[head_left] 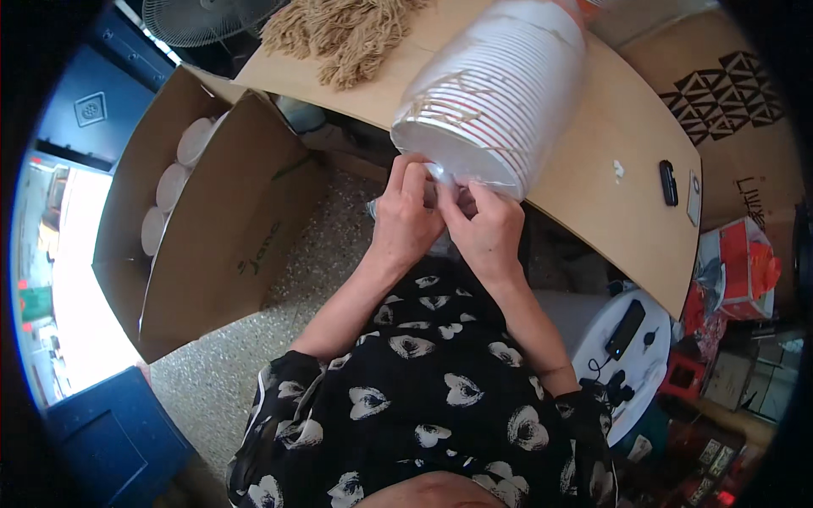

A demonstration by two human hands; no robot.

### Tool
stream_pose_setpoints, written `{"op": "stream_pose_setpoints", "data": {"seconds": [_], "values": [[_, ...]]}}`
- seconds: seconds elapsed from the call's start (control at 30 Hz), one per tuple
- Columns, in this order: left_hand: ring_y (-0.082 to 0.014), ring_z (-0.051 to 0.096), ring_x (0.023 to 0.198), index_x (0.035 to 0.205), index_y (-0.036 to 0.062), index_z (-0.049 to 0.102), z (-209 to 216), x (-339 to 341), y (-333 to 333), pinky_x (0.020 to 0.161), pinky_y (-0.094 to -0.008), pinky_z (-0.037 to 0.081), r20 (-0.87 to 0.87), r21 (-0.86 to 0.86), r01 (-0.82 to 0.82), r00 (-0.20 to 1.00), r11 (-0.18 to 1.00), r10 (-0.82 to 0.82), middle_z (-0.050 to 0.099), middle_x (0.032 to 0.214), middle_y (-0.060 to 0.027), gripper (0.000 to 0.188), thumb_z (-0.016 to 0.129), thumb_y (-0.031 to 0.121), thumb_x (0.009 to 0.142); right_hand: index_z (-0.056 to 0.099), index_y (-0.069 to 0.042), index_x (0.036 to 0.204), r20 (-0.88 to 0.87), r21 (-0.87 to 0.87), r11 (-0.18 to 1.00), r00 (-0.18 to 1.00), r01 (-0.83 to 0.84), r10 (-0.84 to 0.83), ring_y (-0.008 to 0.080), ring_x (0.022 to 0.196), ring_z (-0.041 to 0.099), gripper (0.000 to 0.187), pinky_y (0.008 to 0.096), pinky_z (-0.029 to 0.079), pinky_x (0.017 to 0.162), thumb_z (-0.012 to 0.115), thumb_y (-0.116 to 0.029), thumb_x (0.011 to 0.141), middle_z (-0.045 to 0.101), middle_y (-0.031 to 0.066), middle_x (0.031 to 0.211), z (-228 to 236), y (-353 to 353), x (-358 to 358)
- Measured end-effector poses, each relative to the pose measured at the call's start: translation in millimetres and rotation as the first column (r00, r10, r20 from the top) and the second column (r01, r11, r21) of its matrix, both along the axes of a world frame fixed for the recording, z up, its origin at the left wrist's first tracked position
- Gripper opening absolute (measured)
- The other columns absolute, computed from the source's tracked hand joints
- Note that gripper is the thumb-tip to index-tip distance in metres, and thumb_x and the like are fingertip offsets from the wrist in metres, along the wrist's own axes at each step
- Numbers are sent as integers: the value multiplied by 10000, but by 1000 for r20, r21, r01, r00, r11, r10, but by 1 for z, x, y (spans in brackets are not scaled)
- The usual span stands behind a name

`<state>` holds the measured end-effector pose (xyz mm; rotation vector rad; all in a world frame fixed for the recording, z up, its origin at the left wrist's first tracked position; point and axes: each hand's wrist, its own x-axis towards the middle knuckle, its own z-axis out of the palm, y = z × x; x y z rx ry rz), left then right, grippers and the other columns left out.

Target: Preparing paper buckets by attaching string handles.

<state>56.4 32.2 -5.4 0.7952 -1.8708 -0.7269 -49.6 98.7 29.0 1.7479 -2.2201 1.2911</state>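
A long stack of white paper tubs (508, 93), nested rim in rim, lies on its side on the wooden table, its near end by the edge. Clear plastic bag (474, 162) film wraps the stack. My left hand (405, 213) pinches the gathered film at the near end. Close beside it, my right hand (489, 227) has its fingers closed on the same gathered film. The fingertips of both hands nearly meet, and they partly hide the bunched plastic.
On the table (631, 229) lie a bundle of tan twine (343, 34) and a black cutter-like object (668, 182). To the left stands an open cardboard box (212, 229) with round white containers inside. A white stool (593, 347) at right carries a black phone (625, 328).
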Motion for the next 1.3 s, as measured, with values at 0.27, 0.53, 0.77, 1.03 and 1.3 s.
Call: {"op": "stream_pose_setpoints", "data": {"seconds": [0.27, 0.53, 0.77, 1.03, 1.3], "values": [[-221, 703, 726, 808, -63, 652, -2, -14, -9, 602, -331, 540, -75, 387, 95, 995, 917, -71, 653, 1023, -193, 184, 778, 66, 773, 675, 16, 858, 174, -159, 987, 985, 28, 0, 235, 646, 715, 106, 330, 544, 596, 757, -41, 821, 706, 130, 743, -15, 10, -20], [-72, 549, 869, 867, 16, 711, 5, -2, -10, 760, -226, 408, -542, 784, 560, 828, 267, -145, 604, 1014, 15, 114, 730, 125, 893, 632, 5, 883, 447, -240, 962, 894, 130, -10, 221, 648, 708, 108, 294, 562, 645, 711, 47, 822, 696, 114, 759, -29, 18, -23], [-78, 598, 929, 1044, 46, 670, 13, -7, 2, 821, -250, 480, -681, 730, 681, 732, 58, -18, 654, 1040, 7, 147, 704, 125, 925, 682, -21, 935, 232, -320, 947, 970, 10, 68, 282, 841, 701, 216, 332, 559, 725, 689, 111, 764, 681, 124, 888, -38, 25, -33], [-70, 621, 858, 1049, 24, 635, 8, 0, 10, 789, -219, 497, -547, 706, 597, 801, 381, -242, 666, 958, 4, 133, 693, 38, 930, 706, -39, 1063, 117, -163, 985, 992, 58, -39, 320, 864, 683, 277, 379, 551, 705, 681, 37, 797, 662, 111, 982, -29, 35, -21], [-60, 619, 878, 1092, 52, 662, 7, 4, -2, 798, -224, 499, -540, 742, 636, 753, 210, -375, 673, 985, 22, 169, 710, 70, 931, 648, 16, 1156, 376, 10, 989, 917, -149, 134, 320, 1004, 648, 254, 379, 517, 852, 574, -64, 926, 606, 158, 1148, -29, 43, -32]]}}
